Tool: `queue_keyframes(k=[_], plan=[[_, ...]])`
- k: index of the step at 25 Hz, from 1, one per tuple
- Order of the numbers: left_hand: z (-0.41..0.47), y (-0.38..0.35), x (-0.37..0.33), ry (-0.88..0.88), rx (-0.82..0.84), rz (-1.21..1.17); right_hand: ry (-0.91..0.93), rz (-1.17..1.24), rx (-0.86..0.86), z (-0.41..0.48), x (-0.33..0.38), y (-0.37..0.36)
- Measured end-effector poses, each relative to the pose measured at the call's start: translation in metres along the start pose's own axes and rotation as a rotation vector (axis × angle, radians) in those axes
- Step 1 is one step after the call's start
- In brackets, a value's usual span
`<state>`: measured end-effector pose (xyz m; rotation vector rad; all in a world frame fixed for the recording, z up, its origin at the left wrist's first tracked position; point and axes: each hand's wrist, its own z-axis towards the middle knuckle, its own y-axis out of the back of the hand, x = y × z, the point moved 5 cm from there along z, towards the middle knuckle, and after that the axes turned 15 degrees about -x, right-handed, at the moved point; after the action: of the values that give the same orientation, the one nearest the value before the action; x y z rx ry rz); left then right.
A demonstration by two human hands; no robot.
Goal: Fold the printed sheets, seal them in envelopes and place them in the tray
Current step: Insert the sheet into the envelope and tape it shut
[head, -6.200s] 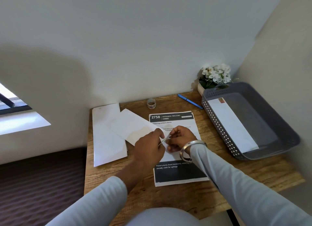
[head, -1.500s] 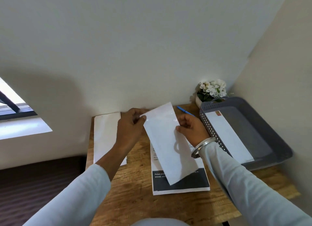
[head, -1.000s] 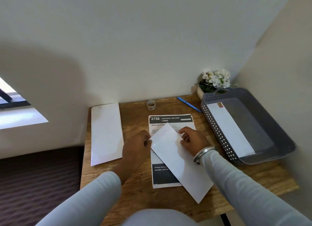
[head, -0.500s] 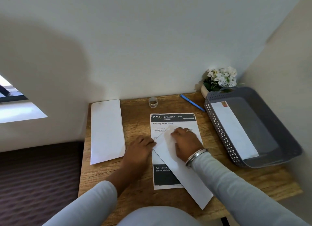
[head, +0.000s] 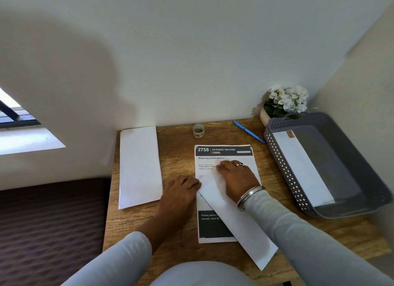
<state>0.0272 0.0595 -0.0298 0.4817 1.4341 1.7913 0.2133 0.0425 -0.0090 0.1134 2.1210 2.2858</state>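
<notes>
View from a head-worn cam, looking down at a small wooden bench (head: 177, 149) set in a corner betw. two pale walls. A white envelope (head: 245, 228) lay flat on top of a printed sheet (head: 223, 154), headed "2758 Entrance / Balcony, Watering potted plants". Its long axis ran diagonally, from its far end under the hands to a near-right corner close to the bench's front edge. The right hand (head: 236, 176) lay palm-down on the far end, fingers straight and together, pressing the paper flat, prob. to close the flap, though the flap itself was hidden. The left hand (head: 181, 191) rested knuckles-up on the bench just beside it, fingers loosely bent, tips touching the envelope's left edge, not visibly pinching. A grey tray (head: 283, 164) w/ a perforated wall sat at the right side of the bench. It lay to the right of both hands, so the right hand was nearer. Its long side ran roughly parallel to the envelope, so a short carry to the right w/ little turning looked enough. One envelope (head: 302, 166) already lay inside the tray. On the left of the bench sat a stack of blank envelopes (head: 139, 166). At the back were a tape roll (head: 198, 130), a blue pen (head: 248, 132) and a pot of white flowers (head: 285, 102). Dark striped flooring (head: 49, 221) showed at left, below a bright window sill.
</notes>
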Motion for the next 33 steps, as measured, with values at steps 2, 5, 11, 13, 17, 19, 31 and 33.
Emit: queue_keyframes(k=[2, 5, 11, 13, 17, 19, 31, 33], plan=[[0.003, -0.001, -0.002, 0.010, 0.032, 0.009, -0.018, -0.002, 0.018, 0.002, 0.000, 0.000], [0.018, -0.002, -0.012, -0.043, 0.081, 0.024, -0.049, 0.012, 0.016, 0.001, 0.005, 0.000], [0.056, 0.003, -0.022, -0.110, 0.088, 0.078, -0.050, 0.048, 0.024, 0.001, -0.001, 0.000], [0.043, 0.003, -0.016, -0.096, 0.118, 0.072, -0.059, 0.051, 0.027, 0.000, 0.000, -0.001], [0.000, 0.008, -0.002, -0.097, 0.120, 0.056, -0.070, 0.052, 0.009, -0.001, -0.001, -0.003], [-0.006, 0.009, 0.001, -0.092, 0.128, 0.067, -0.062, 0.022, -0.005, -0.001, 0.003, -0.001], [-0.003, 0.010, -0.002, -0.052, 0.111, 0.070, -0.008, -0.011, -0.028, 0.001, 0.008, 0.004], [-0.003, 0.010, -0.002, -0.038, 0.121, 0.063, -0.012, -0.028, -0.031, 0.004, 0.010, 0.007]])
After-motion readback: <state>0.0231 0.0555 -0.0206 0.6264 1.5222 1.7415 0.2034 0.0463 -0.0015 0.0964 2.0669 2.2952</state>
